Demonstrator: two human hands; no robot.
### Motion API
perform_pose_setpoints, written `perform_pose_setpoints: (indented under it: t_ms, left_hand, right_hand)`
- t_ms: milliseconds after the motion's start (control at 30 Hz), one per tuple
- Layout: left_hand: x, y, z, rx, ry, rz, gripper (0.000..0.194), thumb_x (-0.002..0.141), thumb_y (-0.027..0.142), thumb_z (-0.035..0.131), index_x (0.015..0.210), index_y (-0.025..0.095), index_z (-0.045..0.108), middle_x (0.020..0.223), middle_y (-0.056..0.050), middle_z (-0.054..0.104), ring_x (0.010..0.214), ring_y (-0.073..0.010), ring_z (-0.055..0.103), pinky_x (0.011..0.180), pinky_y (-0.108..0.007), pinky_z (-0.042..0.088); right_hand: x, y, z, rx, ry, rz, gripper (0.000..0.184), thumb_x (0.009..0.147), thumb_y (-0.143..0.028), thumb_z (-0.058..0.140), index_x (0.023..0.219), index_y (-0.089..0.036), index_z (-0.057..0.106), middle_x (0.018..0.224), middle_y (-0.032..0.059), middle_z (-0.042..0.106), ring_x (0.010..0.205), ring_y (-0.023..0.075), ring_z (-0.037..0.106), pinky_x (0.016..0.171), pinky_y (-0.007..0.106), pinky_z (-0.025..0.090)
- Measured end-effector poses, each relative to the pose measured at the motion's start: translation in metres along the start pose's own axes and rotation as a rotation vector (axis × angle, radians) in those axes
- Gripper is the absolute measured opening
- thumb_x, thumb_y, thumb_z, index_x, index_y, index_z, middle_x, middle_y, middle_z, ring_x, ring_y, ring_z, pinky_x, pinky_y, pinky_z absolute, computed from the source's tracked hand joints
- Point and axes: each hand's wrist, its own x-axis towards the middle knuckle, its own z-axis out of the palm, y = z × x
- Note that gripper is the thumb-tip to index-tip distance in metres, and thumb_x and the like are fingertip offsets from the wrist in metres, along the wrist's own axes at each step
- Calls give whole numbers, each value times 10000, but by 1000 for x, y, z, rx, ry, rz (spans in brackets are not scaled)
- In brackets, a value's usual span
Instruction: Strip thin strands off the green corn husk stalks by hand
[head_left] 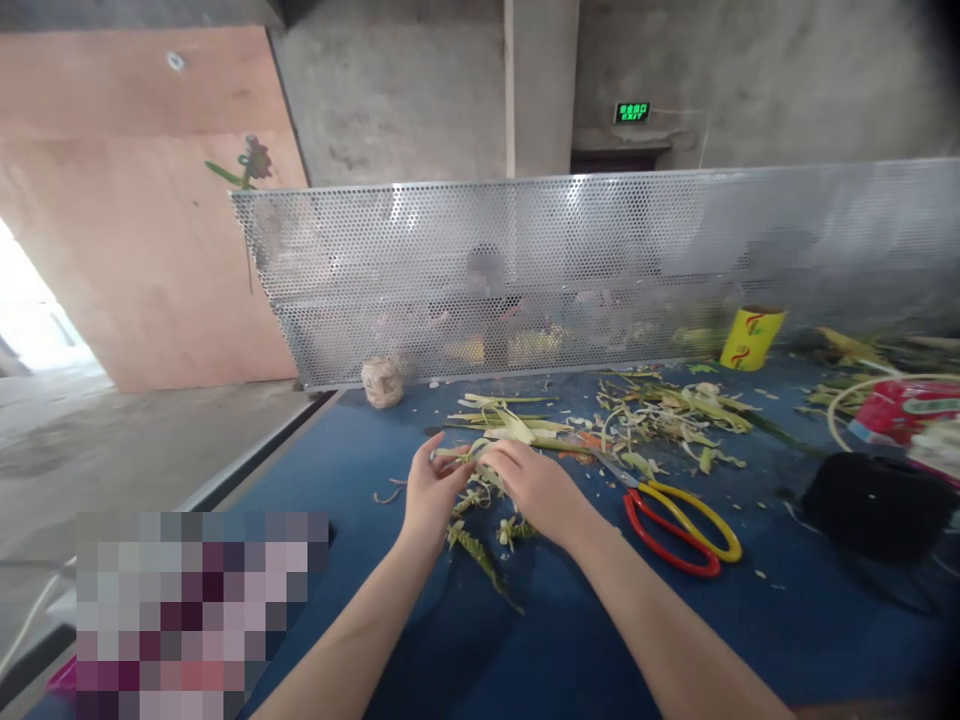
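My left hand [433, 488] and my right hand [534, 487] meet over the blue table, thumbs and fingers pinched together. Between them runs a pale green plant strip [480, 452], gripped from both sides; its ends are partly covered by my fingers. Just below my hands lies a green braided-looking plant piece [480, 556], with a smaller knotted piece [511, 533] beside it. Long flat pale leaves [517, 424] are spread behind my fingers. To the right of my right hand rest scissors [670, 520] with one red and one yellow handle, blades pointing toward the leaves.
A perforated metal screen [450, 250] stands along the table's far edge. Near it are a ball of pale twine [382, 382] and a yellow roll [752, 338]. Plant scraps [675, 415] are scattered at the right, with a black object [877, 505] and red packet [900, 410] beyond.
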Motion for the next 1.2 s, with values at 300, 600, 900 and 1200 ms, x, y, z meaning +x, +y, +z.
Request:
perform_pose_setpoints:
  t_ms: [300,600,900,1200]
  left_hand:
    - [-6,6,-1,5,-103,-50,610,523,165,707,1064,149,425,799,-22,625,552,-80,546,489,-198,385]
    - [-7,10,-2,57,-179,-62,658,471,135,713,1056,105,412,747,-37,627,565,-107,543,504,-221,389]
    - [-5,1,-8,279,-292,-37,572,513,150,656,1037,116,428,633,37,552,515,-88,495,475,-211,353]
    - [-10,1,-4,294,-292,-33,520,546,177,647,1018,149,431,689,10,579,549,-100,522,459,-210,378]
  right_hand:
    - [0,6,2,0,-37,-67,262,828,-157,423,1079,-182,494,987,89,557,901,201,533,735,309,456]
    - [0,-4,-2,-19,138,-65,156,818,-141,450,818,-183,600,877,61,563,857,188,466,786,332,384]
    - [1,2,14,188,43,71,81,792,-186,531,788,-208,609,727,18,617,752,171,523,709,314,372]
    - [0,6,15,358,142,230,135,795,-236,516,729,-191,625,735,39,597,749,167,559,685,284,439]
